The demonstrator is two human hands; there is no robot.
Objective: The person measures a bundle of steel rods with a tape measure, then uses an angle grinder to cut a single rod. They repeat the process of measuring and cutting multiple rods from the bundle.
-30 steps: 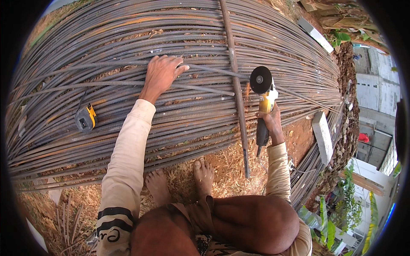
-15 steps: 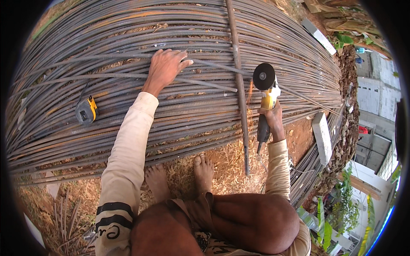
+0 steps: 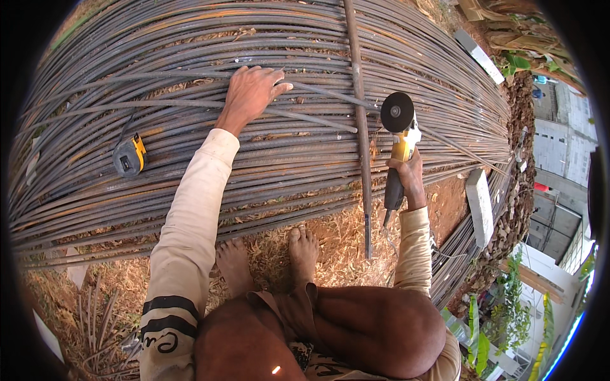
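My left hand [image 3: 250, 96] is closed over a steel reinforcing bar [image 3: 321, 93], its thumb pointing right along the bar. That bar runs rightward across a thicker crossbar [image 3: 360, 120] to the cutting disc. In my right hand [image 3: 410, 176] is a yellow and black angle grinder [image 3: 401, 150], gripped round its body with the disc uppermost. Its black disc [image 3: 396, 113] meets the bar just right of the crossbar; the exact contact is hidden behind the disc. A shorter loose bar end [image 3: 311, 118] lies just below my left hand.
Many long bars [image 3: 286, 162] spread beneath both hands. A yellow and black tape measure [image 3: 130, 155] rests on them at left. Pale concrete blocks [image 3: 479, 208] [image 3: 479, 56] stand at right. My bare feet [image 3: 304, 254] are on straw-covered soil; the grinder's cord hangs near my right forearm.
The orange spark stream below the disc has shrunk to a faint patch. One bright spark now shows over my leg. Both hands keep their grips, with only a slight shift in view.
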